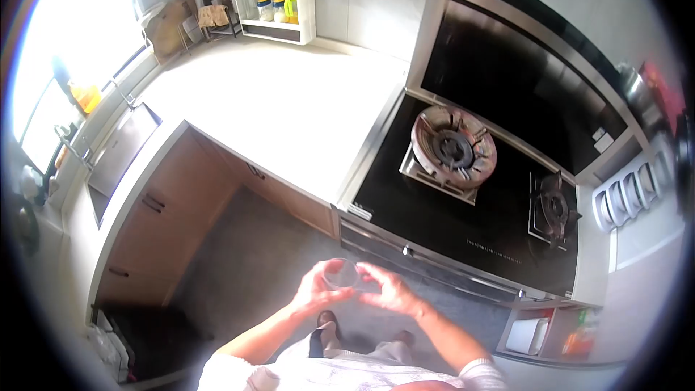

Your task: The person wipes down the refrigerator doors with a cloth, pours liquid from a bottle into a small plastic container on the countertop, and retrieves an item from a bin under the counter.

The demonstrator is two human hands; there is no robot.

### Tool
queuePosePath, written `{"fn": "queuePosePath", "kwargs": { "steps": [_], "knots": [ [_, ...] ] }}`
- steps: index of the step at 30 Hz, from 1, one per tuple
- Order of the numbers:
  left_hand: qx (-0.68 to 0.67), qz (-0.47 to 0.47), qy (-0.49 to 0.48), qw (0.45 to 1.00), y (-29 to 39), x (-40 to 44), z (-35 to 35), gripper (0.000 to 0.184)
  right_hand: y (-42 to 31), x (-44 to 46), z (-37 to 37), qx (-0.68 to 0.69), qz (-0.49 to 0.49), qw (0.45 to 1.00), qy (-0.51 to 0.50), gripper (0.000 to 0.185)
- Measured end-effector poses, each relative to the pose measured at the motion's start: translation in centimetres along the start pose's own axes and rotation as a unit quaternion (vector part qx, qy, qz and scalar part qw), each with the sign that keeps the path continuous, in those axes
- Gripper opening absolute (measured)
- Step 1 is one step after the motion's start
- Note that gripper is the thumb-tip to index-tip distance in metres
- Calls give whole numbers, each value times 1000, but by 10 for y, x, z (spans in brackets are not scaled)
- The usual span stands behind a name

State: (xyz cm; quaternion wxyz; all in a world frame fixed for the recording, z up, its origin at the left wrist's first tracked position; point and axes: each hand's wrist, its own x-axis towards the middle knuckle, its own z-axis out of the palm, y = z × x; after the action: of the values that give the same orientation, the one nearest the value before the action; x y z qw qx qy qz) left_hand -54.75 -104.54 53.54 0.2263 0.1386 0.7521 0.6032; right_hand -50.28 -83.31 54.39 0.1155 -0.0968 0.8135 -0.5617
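Note:
In front of my body, above the floor, I hold a small clear round container (pixel 341 274), glass or plastic; which of the two I cannot tell. My left hand (pixel 316 288) wraps round its left side and underside. On the other side, the fingers of my right hand (pixel 387 289) curve in against its right edge. The container's round rim faces up towards me, and its inside looks see-through. Glare blurs the fingertips a little.
Ahead stands a black gas stove (pixel 391 195) with a large burner (pixel 454 148) and a smaller burner (pixel 555 206). A white counter (pixel 282 108) runs to the left, towards a sink (pixel 123 152). Jars fill a wall shelf (pixel 308 7). A rack (pixel 626 195) hangs at right.

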Motion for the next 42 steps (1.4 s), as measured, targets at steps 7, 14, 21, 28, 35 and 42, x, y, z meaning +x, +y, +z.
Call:
{"fn": "queuePosePath", "kwargs": {
  "steps": [7,14,21,28,35,42],
  "knots": [
    [57,77,155,983,7,69,-103,78,-86,179,-134,70,-64,979,180,50],
    [44,63,233,969,21,114,-177,84,-204,388,-294,-45,-161,935,312,54],
    [8,56,268,962,7,160,-241,71,-262,555,-380,-169,-161,824,516,69],
    [47,66,197,977,8,241,-309,68,-283,614,-402,-295,-89,701,644,78],
    [58,93,132,985,-3,296,-350,70,-287,632,-410,-295,-55,721,625,88],
    [41,110,119,986,-21,312,-354,75,-285,641,-430,-287,-7,710,643,82]
  ]
}}
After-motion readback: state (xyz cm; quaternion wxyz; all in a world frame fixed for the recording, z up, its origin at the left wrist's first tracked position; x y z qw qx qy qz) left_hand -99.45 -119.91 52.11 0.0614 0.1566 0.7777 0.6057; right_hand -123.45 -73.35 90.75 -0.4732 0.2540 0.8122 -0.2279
